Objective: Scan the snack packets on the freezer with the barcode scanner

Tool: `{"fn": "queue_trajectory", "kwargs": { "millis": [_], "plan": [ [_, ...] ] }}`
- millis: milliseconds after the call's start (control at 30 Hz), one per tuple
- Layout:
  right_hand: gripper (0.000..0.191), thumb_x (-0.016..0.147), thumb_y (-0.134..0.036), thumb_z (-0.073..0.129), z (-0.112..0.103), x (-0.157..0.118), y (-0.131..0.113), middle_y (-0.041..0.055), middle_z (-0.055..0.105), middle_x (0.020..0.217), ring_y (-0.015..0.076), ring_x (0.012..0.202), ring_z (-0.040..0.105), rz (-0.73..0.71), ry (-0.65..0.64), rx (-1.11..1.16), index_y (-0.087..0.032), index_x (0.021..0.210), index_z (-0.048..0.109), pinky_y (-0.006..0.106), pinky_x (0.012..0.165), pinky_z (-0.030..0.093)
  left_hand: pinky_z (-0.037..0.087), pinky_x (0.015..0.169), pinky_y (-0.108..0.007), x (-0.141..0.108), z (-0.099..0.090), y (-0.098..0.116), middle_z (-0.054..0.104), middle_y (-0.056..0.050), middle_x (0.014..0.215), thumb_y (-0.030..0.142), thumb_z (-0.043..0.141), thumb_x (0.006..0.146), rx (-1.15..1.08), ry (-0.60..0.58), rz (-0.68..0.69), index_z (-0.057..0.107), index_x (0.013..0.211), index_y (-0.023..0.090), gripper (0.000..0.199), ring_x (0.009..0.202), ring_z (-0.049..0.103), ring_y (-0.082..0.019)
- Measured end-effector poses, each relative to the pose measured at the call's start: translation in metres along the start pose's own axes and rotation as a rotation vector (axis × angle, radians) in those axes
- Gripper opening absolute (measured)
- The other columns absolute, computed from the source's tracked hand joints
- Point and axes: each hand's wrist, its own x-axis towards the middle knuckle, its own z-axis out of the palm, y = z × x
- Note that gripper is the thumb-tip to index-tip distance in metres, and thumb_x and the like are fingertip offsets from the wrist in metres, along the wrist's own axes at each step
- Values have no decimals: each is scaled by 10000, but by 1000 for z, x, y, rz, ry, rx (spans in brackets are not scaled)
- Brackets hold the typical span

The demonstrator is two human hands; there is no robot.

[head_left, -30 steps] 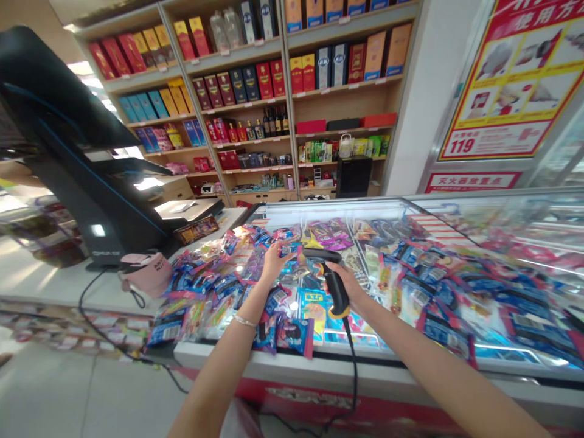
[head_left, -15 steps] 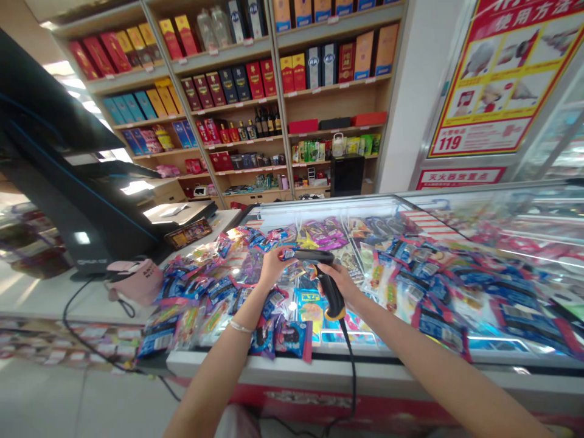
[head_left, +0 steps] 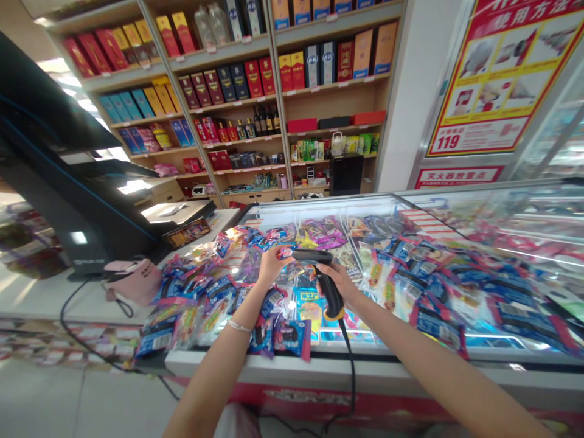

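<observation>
My right hand (head_left: 340,280) is closed round the handle of a black barcode scanner (head_left: 331,292) with a yellow-tipped base, its cord hanging down over the front edge. Its head points left, at my left hand (head_left: 272,266), whose fingers pinch a small blue and pink packet (head_left: 286,251), mostly hidden by fingers and scanner. Beneath both hands is a glass-topped chest freezer (head_left: 314,210), with blue and pink snack packets (head_left: 292,336) strewn over it. A larger heap of similar packets (head_left: 413,277) lies to the right of my right hand.
At the left a dark checkout screen (head_left: 91,213) stands on a white counter, with a pink bag (head_left: 134,280) and a phone (head_left: 187,233) near it. Shelves of boxed goods (head_left: 228,82) rise behind. A black cable (head_left: 68,325) droops over the counter's front.
The view has shifted very slightly. Both hands hold nearly the same pose, with the scanner head still close to the packet in my left fingers.
</observation>
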Motion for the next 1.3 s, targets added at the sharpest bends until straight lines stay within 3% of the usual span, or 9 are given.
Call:
{"fn": "queue_trajectory", "kwargs": {
  "millis": [333,633,767,867,1000,1167,1300],
  "plan": [
    [304,688,-426,699,1,-1,-1,51,682,666,115,382,557,1,14,9,-130,751,667,219,353,436,470,715,-236,1,0,-1,726,3,855,235,684,700,-8,-11,6,716,1074,217,377,761,637,-164],
    [349,640,-452,710,2,1,0,55,692,639,118,369,552,22,15,28,-130,764,654,217,348,434,456,716,-242,3,-1,-4,705,5,774,223,679,708,38,-22,36,712,1054,190,349,753,631,-174],
    [307,676,-448,676,-1,-1,-22,26,604,468,121,358,531,-16,71,44,-146,674,617,205,342,421,460,731,-265,9,-3,5,709,-22,841,291,655,754,-16,52,48,684,1045,173,316,782,633,-186],
    [266,721,-421,652,-14,-12,-48,17,590,461,115,364,522,-75,138,82,-161,685,608,192,326,397,456,804,-295,12,1,31,701,-47,919,265,620,784,-37,67,110,657,1047,173,281,864,629,-200],
    [252,760,-416,625,-51,-43,-78,2,585,478,118,364,514,-105,195,129,-164,770,622,203,330,412,438,855,-303,2,28,80,668,-49,971,204,585,802,-174,-16,153,612,1060,187,260,934,608,-197],
    [300,790,-409,580,-112,-92,-92,8,604,514,105,365,503,-148,389,156,-135,888,654,187,319,398,446,777,-288,-30,97,132,609,-27,885,273,667,776,-416,-58,1,450,1271,169,551,804,587,-166],
    [284,762,-389,608,-158,-123,-94,30,645,586,99,394,521,-231,537,162,-126,857,661,183,336,410,456,801,-317,-48,145,159,622,-64,949,305,688,772,-517,-117,-10,352,1355,181,684,879,606,-197]
  ]
}}
